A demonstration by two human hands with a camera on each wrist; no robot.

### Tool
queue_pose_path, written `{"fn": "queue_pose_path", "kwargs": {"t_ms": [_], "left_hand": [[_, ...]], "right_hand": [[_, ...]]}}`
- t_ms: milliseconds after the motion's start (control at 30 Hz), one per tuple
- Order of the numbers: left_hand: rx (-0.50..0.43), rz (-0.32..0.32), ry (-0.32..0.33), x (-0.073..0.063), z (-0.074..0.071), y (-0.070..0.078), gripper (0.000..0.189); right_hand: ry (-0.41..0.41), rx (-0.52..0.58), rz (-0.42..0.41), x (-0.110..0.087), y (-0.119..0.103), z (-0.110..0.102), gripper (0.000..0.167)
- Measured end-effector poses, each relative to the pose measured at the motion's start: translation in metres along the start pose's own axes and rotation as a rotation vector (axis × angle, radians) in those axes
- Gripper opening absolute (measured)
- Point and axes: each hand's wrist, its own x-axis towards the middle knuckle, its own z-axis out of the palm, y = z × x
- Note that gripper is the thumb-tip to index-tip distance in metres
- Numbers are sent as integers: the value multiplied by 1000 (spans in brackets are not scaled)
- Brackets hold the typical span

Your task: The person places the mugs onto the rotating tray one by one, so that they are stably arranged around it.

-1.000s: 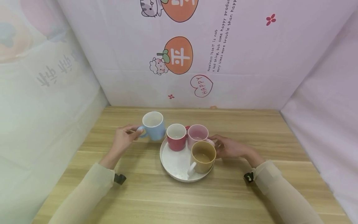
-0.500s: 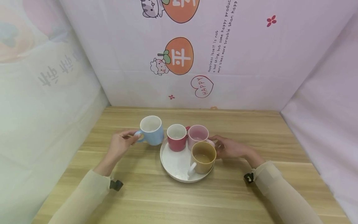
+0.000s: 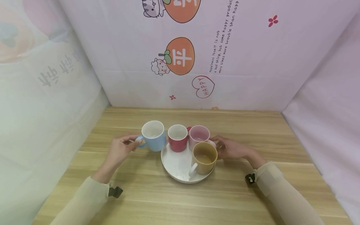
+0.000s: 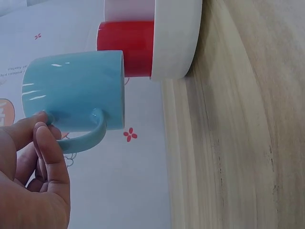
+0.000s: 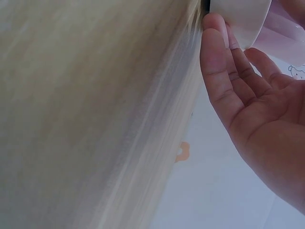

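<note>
My left hand [image 3: 119,150] pinches the handle of a light blue mug [image 3: 156,141] between thumb and fingers. The mug is upright, at the left rim of a round white tray [image 3: 175,164], and in the left wrist view the blue mug [image 4: 76,90] overlaps part of a red mug. On the tray stand the red mug [image 3: 177,142], a pink mug [image 3: 197,140] behind and a mustard mug [image 3: 204,164] in front, its white handle facing me. At the tray's right side rests my right hand [image 3: 232,148], its nearly straight fingers touching the white tray wall [image 5: 240,19].
The tray sits mid-table on wood-grain boards [image 3: 140,193]. A printed white cloth [image 3: 126,62] rises behind the table, and further cloth walls stand at left and right. Each sleeve cuff carries a small black clip [image 3: 115,192].
My left hand has brought the blue mug toward me, first slightly left, then back right against the tray's left rim. The right hand and the other mugs stay in place.
</note>
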Motion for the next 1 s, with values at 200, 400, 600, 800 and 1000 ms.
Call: {"fn": "queue_pose_path", "kwargs": {"t_ms": [200, 400, 600, 800, 1000], "left_hand": [[-29, 46, -10, -6, 2, 3, 25], [-60, 117, -32, -11, 7, 5, 19], [-82, 143, -52, -16, 13, 7, 19], [-92, 141, -76, -19, 20, 10, 20], [-118, 160, -99, -19, 29, 11, 20]], "right_hand": [[0, 1, 1, 0, 0, 0, 72], [0, -6, 3, -1, 1, 1, 73], [-2, -4, 2, -1, 2, 1, 73], [-4, 1, -3, 0, 2, 1, 72], [-9, 11, -7, 1, 2, 1, 73]]}}
